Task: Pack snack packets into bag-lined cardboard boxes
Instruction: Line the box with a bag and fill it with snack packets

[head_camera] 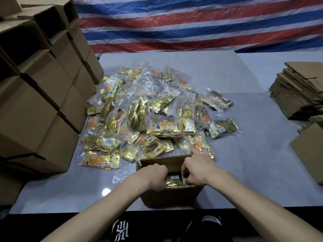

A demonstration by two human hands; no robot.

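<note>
Fingers of the left hand (156, 175) curl down into the open cardboard box (167, 196). The right hand (197, 170) does too, forefinger straight over the far rim. Whether either grips anything is hidden. A gold snack packet (174, 180) lies inside between them. The box sits at the table's (244, 154) near edge, with the packet heap (148, 116) against its far rim, bare tabletop to the right and stacked boxes (43, 84) to the left.

One open box (172, 198), lower centre; two hands (left hand (154, 175), right hand (198, 172)); one heap of gold packets (148, 117), uncountable; one stack of flattened cartons (300, 95), right; stacked boxes (43, 95), upper left, number unclear.
</note>
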